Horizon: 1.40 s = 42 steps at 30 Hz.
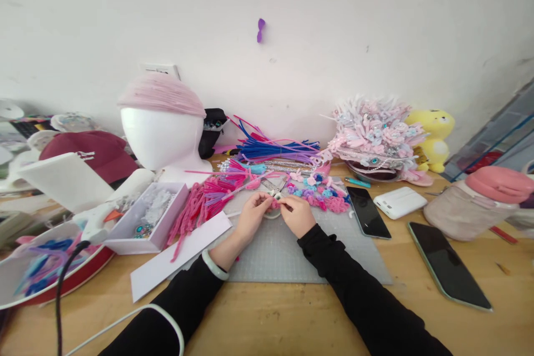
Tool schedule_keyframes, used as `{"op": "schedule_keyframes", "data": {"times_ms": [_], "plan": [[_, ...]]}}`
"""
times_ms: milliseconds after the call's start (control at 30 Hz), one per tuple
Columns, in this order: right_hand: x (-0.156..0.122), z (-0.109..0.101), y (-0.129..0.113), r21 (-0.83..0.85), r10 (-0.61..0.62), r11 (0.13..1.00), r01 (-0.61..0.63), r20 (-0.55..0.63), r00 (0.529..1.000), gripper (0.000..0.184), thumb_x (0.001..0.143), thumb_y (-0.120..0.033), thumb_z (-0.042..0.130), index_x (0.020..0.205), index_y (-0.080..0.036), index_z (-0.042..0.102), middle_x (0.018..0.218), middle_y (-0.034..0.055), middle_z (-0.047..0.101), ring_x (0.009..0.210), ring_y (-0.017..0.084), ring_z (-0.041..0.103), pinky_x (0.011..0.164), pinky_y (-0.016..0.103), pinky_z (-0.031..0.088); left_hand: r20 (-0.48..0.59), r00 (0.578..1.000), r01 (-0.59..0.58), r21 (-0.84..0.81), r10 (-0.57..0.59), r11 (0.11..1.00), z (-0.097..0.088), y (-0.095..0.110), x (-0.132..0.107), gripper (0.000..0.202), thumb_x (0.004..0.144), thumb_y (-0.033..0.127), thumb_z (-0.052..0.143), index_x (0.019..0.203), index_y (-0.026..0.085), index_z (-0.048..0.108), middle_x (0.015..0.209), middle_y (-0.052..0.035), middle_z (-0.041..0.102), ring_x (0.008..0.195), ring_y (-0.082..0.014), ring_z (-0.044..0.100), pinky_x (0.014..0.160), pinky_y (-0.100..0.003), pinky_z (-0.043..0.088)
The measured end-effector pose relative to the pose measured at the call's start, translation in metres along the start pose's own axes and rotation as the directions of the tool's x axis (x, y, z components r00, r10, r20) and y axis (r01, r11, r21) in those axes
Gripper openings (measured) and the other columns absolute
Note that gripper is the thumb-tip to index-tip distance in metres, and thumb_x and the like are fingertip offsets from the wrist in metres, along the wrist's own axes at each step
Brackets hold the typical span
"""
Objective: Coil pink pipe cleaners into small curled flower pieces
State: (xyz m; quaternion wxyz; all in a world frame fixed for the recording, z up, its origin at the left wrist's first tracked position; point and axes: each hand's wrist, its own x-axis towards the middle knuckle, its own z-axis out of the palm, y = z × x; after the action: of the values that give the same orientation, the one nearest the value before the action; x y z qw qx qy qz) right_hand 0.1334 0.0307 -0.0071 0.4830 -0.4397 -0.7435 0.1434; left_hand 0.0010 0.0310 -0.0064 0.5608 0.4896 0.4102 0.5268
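Note:
Above the grey cutting mat (267, 261), my left hand (253, 214) and my right hand (297, 214) meet, fingers pinched close together. Between the fingertips is a small pink pipe cleaner piece (275, 203), partly covered by the fingers. Both hands grip it from opposite sides. Just behind them on the mat lies a pair of scissors (273, 192), its handles partly hidden by the hands. To the right of my right hand lie several fuzzy pink and blue pipe cleaner flowers (319, 192). A bundle of pink pipe cleaners (200, 200) lies left of my left hand.
Left stand a white mannequin head (161, 133), a lilac box (161, 233), a glue gun (98, 225) with its cord, and a red-rimmed bowl (83, 275). Right are two phones (367, 211), a white power bank (399, 202), a pink-lidded jar (463, 208) and a flowered headpiece (375, 133).

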Motion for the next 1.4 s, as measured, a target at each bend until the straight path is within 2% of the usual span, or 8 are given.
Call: {"op": "schedule_keyframes", "data": {"times_ms": [167, 300, 433, 867, 1100, 1200, 1267, 1400], "plan": [[0.002, 0.002, 0.0, 0.254, 0.32, 0.911, -0.324, 0.061, 0.946, 0.013, 0.064, -0.013, 0.049, 0.065, -0.016, 0.061, 0.06, 0.0017, 0.058, 0.049, 0.012, 0.053, 0.052, 0.026, 0.046, 0.027, 0.999, 0.023, 0.008, -0.024, 1.0, 0.0, 0.002, -0.001, 0.015, 0.065, 0.024, 0.059, 0.074, 0.014, 0.051, 0.066, 0.0007, 0.059, 0.062, -0.0096, 0.053, 0.061, -0.021, 0.038], [0.007, 0.003, -0.001, 0.537, 0.61, 0.544, -0.645, 0.275, 0.743, 0.005, 0.063, -0.02, 0.055, 0.062, -0.016, 0.056, 0.049, -0.0024, 0.053, 0.041, 0.01, 0.052, 0.041, 0.022, 0.045, 0.013, 1.0, 0.011, 0.011, -0.011, 1.0, -0.001, 0.001, -0.001, 0.017, 0.064, 0.025, 0.06, 0.073, 0.015, 0.05, 0.065, 0.0017, 0.057, 0.062, -0.0093, 0.052, 0.06, -0.021, 0.038], [0.009, 0.001, -0.002, 0.512, 0.651, 0.32, -0.797, 0.492, 0.578, 0.024, 0.067, -0.033, 0.053, 0.053, -0.013, 0.052, 0.042, -0.0022, 0.05, 0.03, 0.006, 0.044, 0.027, 0.016, 0.033, -0.013, 0.999, -0.035, 0.058, 0.036, 0.998, -0.001, 0.0, -0.001, 0.016, 0.064, 0.024, 0.06, 0.072, 0.015, 0.05, 0.066, 0.0022, 0.056, 0.064, -0.0097, 0.052, 0.062, -0.021, 0.039], [0.008, -0.008, 0.002, 0.519, 0.506, 0.183, -0.835, 0.678, 0.533, 0.012, 0.06, -0.021, 0.05, 0.053, -0.012, 0.05, 0.041, -0.0044, 0.046, 0.029, 0.003, 0.038, 0.025, 0.014, 0.017, 0.149, 0.983, -0.147, 0.298, 0.106, 0.943, -0.001, 0.001, -0.002, 0.017, 0.067, 0.028, 0.056, 0.08, 0.017, 0.061, 0.079, -0.0033, 0.06, 0.077, -0.0164, 0.054, 0.073, -0.027, 0.04], [0.007, -0.009, 0.006, 0.494, 0.457, 0.236, -0.837, 0.703, 0.545, 0.016, 0.058, -0.026, 0.058, 0.054, -0.012, 0.051, 0.041, -0.0052, 0.046, 0.027, 0.004, 0.037, 0.025, 0.015, 0.016, 0.235, 0.971, -0.104, 0.303, 0.031, 0.947, -0.005, 0.001, 0.001, 0.015, 0.069, 0.03, 0.054, 0.074, 0.016, 0.06, 0.069, -0.0006, 0.059, 0.067, -0.0141, 0.053, 0.064, -0.024, 0.04], [0.006, -0.009, 0.006, 0.438, 0.453, 0.394, -0.808, 0.672, 0.585, 0.018, 0.062, -0.029, 0.057, 0.055, -0.013, 0.051, 0.039, -0.006, 0.045, 0.026, 0.004, 0.037, 0.025, 0.016, 0.02, 0.212, 0.977, -0.074, 0.303, 0.008, 0.95, -0.004, 0.001, 0.002, 0.016, 0.068, 0.03, 0.054, 0.072, 0.016, 0.059, 0.066, -0.0001, 0.058, 0.063, -0.0133, 0.052, 0.061, -0.023, 0.039], [0.006, -0.011, 0.005, 0.334, 0.455, 0.593, -0.733, 0.612, 0.647, 0.021, 0.067, -0.03, 0.053, 0.053, -0.015, 0.049, 0.036, -0.0065, 0.043, 0.025, 0.005, 0.036, 0.027, 0.017, 0.024, 0.178, 0.984, -0.044, 0.313, -0.013, 0.949, -0.004, 0.001, 0.002, 0.016, 0.067, 0.03, 0.054, 0.071, 0.015, 0.06, 0.063, 0.0007, 0.057, 0.059, -0.0128, 0.051, 0.058, -0.023, 0.038], [0.003, -0.013, 0.001, 0.098, 0.219, 0.958, -0.27, 0.359, 0.907, 0.019, 0.073, -0.022, 0.046, 0.056, -0.017, 0.053, 0.046, 0.0002, 0.052, 0.043, 0.011, 0.05, 0.044, 0.023, 0.04, 0.083, 0.996, 0.001, 0.3, -0.027, 0.954, -0.002, 0.005, 0.002, 0.014, 0.063, 0.028, 0.058, 0.067, 0.015, 0.061, 0.058, 0.0023, 0.055, 0.055, -0.0118, 0.049, 0.054, -0.022, 0.035]]}}
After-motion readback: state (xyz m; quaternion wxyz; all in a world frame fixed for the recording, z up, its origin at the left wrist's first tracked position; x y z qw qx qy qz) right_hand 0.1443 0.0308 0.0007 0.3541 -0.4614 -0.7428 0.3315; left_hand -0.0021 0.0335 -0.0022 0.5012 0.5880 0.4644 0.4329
